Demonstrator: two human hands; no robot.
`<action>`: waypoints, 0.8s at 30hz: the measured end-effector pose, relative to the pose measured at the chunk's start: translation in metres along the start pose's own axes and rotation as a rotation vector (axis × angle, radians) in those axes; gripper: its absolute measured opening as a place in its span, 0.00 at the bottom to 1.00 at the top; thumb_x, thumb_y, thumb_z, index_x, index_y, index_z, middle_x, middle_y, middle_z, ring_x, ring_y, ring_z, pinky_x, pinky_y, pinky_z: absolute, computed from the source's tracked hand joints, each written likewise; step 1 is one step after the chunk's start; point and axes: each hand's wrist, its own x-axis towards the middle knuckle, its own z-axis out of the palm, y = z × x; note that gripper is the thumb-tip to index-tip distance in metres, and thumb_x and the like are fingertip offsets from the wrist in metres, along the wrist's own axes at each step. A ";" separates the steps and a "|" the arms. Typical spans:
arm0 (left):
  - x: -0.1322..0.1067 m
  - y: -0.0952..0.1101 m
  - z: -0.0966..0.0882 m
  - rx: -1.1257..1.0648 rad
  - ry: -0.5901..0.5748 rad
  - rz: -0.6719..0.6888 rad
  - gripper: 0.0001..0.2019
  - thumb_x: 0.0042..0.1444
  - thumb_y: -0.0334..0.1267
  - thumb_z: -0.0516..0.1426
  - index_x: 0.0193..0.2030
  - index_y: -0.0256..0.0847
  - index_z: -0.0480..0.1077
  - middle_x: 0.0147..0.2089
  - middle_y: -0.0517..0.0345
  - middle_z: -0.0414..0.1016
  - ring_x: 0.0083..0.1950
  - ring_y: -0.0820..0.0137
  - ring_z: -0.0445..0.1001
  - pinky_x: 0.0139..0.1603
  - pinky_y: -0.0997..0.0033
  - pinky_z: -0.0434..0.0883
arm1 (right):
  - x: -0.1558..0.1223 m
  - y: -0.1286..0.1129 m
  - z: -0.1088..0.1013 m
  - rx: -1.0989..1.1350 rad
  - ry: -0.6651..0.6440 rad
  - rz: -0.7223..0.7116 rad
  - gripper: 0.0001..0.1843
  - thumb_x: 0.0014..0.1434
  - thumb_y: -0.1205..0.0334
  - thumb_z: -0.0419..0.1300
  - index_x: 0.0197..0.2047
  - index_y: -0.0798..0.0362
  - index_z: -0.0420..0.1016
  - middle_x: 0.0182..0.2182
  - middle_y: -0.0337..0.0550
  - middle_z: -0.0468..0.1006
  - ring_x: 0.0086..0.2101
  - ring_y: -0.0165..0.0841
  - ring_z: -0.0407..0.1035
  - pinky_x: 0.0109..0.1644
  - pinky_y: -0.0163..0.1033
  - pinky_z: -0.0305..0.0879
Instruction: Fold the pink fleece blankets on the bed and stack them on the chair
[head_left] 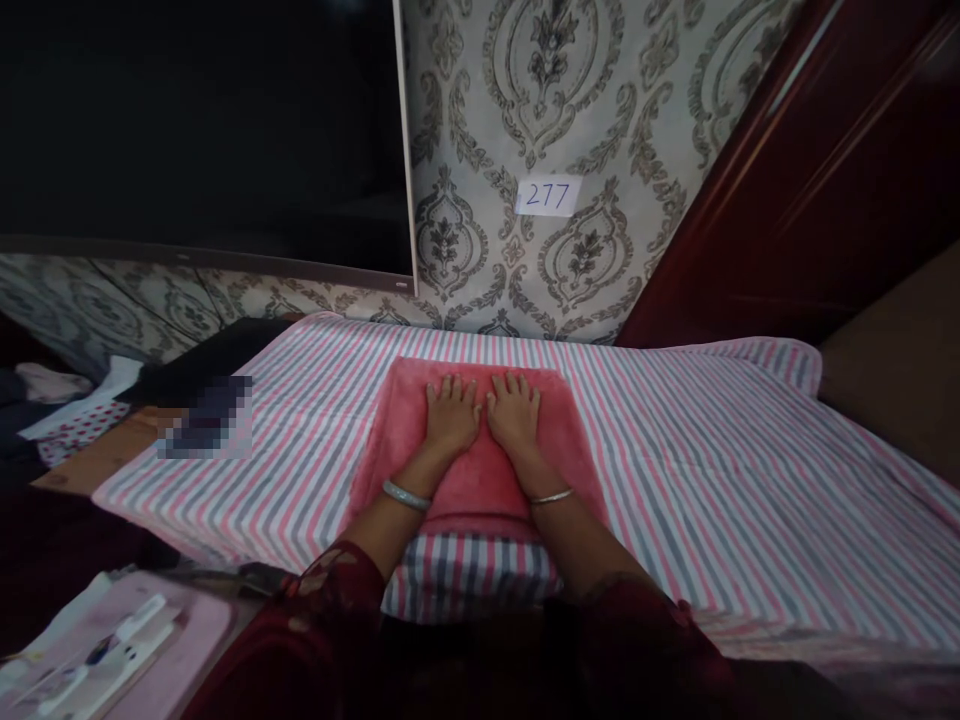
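Note:
A folded pink-red plush cloth point(480, 480) lies on a striped tablecloth point(690, 450), close to the table's front edge. My left hand point(452, 415) rests flat on the upper part of this cloth, palm down with fingers spread. Beside it, my right hand point(514, 412) also presses flat on the cloth, its fingers stretched toward the far edge. The two thumbs are close but apart. Neither hand grips anything. A thick bangle point(407, 495) circles the left wrist and a thin bracelet point(551, 496) the right one.
A large dark screen point(202, 130) stands at the back left. A paper marked 277 point(548, 196) is on the patterned wall. Dark red glossy wood point(750, 200) rises at the right. At the lower left is a pink stool-like surface point(199, 620) with white items point(120, 655). A blurred-out item point(206, 418) lies left.

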 end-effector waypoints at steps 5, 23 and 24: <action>0.002 0.000 0.004 0.006 0.019 0.007 0.28 0.71 0.43 0.41 0.74 0.38 0.58 0.77 0.40 0.54 0.77 0.50 0.51 0.74 0.36 0.47 | 0.000 0.000 0.004 0.004 0.015 0.000 0.27 0.71 0.58 0.46 0.68 0.53 0.68 0.70 0.53 0.63 0.68 0.51 0.52 0.70 0.61 0.44; -0.074 -0.034 -0.042 -0.027 0.015 0.114 0.32 0.69 0.54 0.47 0.75 0.42 0.57 0.76 0.40 0.55 0.78 0.46 0.50 0.74 0.33 0.49 | -0.078 0.037 -0.059 -0.103 -0.194 -0.258 0.32 0.72 0.43 0.47 0.74 0.44 0.59 0.74 0.49 0.55 0.72 0.52 0.46 0.71 0.66 0.44; -0.087 -0.041 -0.040 0.000 0.020 0.129 0.33 0.68 0.56 0.48 0.75 0.43 0.57 0.77 0.41 0.54 0.78 0.45 0.48 0.74 0.32 0.47 | -0.089 0.043 -0.059 -0.120 -0.200 -0.276 0.33 0.71 0.42 0.48 0.74 0.43 0.58 0.74 0.48 0.54 0.72 0.52 0.45 0.71 0.66 0.43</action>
